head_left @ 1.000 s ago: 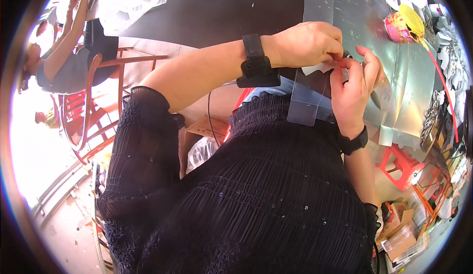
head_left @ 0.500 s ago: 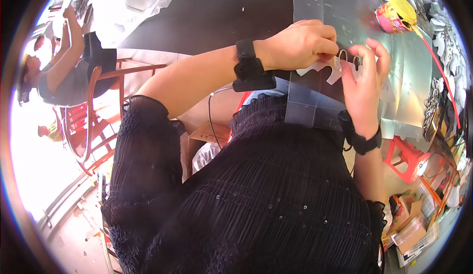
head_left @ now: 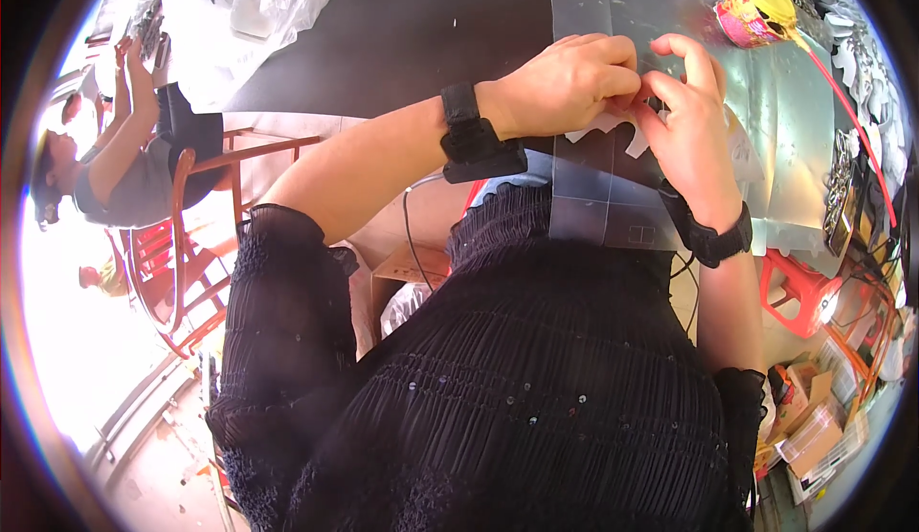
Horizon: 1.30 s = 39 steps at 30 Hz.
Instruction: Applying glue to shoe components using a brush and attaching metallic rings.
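My left hand (head_left: 579,77) is closed, thumb and fingers pinching at a thin white cut-out piece (head_left: 605,123) with notched edges. Close against its fingertips, my right hand (head_left: 694,130) brings thumb and forefinger together, while another finger sticks out above. Whatever lies between those right fingertips is hidden. One pale tab (head_left: 638,140) of the piece hangs below the hands. Under both hands is a clear plastic sheet (head_left: 627,209) on the dark table (head_left: 431,34).
A red can with a yellow lid (head_left: 756,13) stands at the far right, beside a red rod (head_left: 852,116). Metal pieces (head_left: 840,188) lie at the right edge. Plastic bags (head_left: 254,25) are at the back left. A person (head_left: 120,149) sits left; a red stool (head_left: 802,288) stands right.
My right hand has shifted up and left, its fingertips now meeting my left ones. The wire loops seen between the hands before are now hidden. The whole view has shifted slightly.
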Tool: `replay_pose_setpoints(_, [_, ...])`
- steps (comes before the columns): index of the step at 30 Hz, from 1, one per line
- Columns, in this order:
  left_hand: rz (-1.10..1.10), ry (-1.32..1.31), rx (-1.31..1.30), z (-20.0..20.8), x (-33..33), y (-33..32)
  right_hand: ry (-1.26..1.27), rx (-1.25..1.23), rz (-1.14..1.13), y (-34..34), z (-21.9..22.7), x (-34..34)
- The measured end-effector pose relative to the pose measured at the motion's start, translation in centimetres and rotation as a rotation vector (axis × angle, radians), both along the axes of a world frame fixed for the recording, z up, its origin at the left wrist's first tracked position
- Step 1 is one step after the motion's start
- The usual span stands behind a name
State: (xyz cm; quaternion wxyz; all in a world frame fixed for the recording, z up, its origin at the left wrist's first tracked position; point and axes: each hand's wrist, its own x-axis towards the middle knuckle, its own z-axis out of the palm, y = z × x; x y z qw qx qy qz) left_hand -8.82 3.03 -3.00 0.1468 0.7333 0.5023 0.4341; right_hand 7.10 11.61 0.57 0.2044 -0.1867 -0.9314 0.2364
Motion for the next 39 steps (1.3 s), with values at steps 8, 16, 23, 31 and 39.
replay_pose_setpoints(8, [0.022,0.020,0.049,0.0,0.2,-0.1,0.104,0.132,-0.176,-2.9,-0.7,1.1])
replay_pose_setpoints(16, [-0.044,0.047,0.155,-0.1,0.5,-0.2,0.068,0.073,-0.262,-3.0,-1.2,1.6])
replay_pose_setpoints(23, [-0.009,0.088,0.120,0.0,0.7,-0.3,0.065,-0.020,-0.245,-3.2,-0.8,2.2])
replay_pose_setpoints(31, [-0.009,0.106,0.139,0.2,0.7,-0.3,-0.026,0.010,-0.331,-2.6,-0.2,2.1])
replay_pose_setpoints(39, [-0.014,0.078,0.120,0.2,0.8,-0.4,-0.087,0.007,-0.304,-2.6,-0.7,1.4])
